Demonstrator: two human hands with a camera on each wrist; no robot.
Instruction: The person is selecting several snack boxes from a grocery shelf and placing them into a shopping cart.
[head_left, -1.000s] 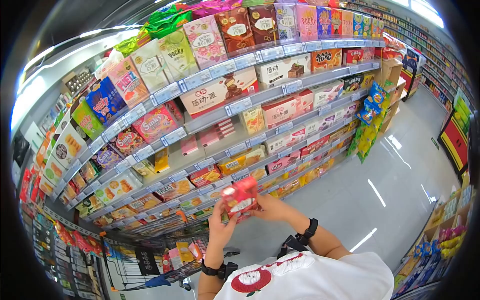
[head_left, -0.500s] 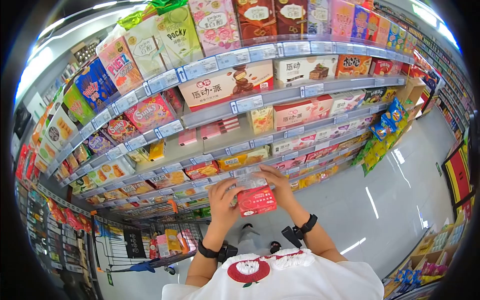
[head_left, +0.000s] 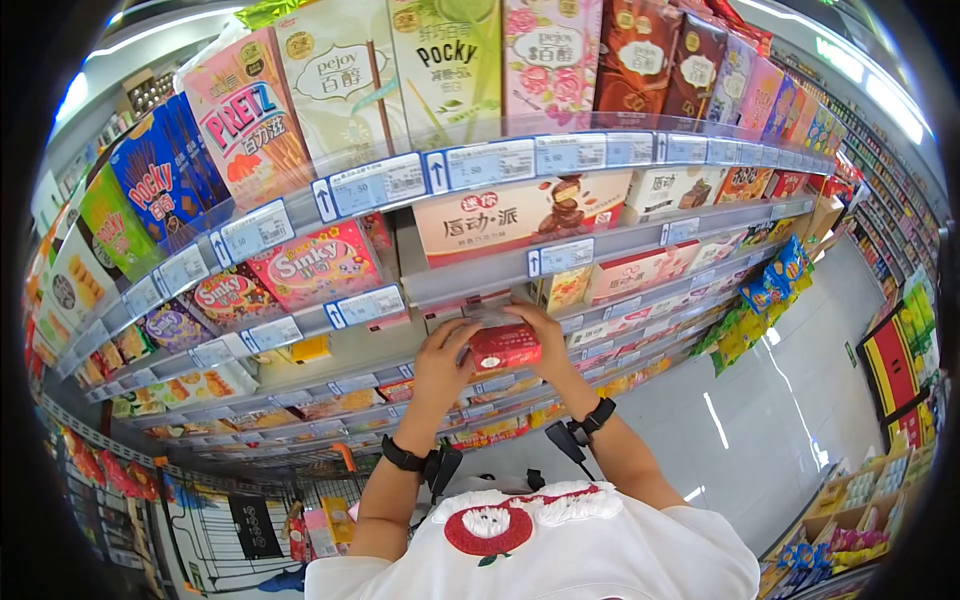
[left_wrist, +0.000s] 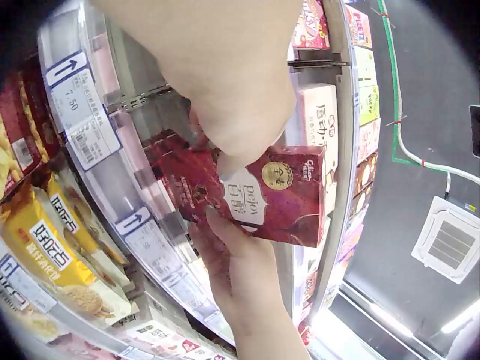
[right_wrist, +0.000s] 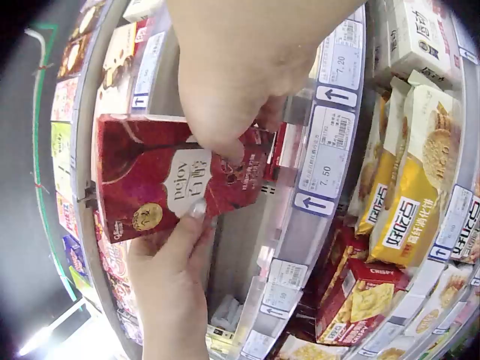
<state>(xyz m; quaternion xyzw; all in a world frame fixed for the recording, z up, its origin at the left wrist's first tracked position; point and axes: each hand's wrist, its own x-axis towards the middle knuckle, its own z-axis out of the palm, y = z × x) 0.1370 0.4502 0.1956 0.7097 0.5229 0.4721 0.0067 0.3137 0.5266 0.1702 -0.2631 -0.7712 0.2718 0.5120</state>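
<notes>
Both hands grip a red Pejoy biscuit-stick box [head_left: 505, 350] in front of the middle shelves. My left hand [head_left: 441, 365] holds its left end and my right hand [head_left: 546, 345] its right end. In the left wrist view the printed front of the box [left_wrist: 289, 196] shows, with a thumb pressed on it. The right wrist view shows the same front, and the box [right_wrist: 135, 169] lies close to the shelf edge. Fingers behind the box are hidden.
Above are tall Pocky and Pejoy boxes [head_left: 445, 70] behind a price-label strip [head_left: 500, 165]. Sinky boxes [head_left: 315, 265] sit left of the hands, a wide chocolate-pie box [head_left: 520, 215] just above. A wire shopping cart [head_left: 200, 535] stands lower left; snack bags [head_left: 775, 290] hang at right.
The box has turned in the hands, then moved up and forward to the shelf with both hands still on it. The shelves now appear closer, the cart lower in view.
</notes>
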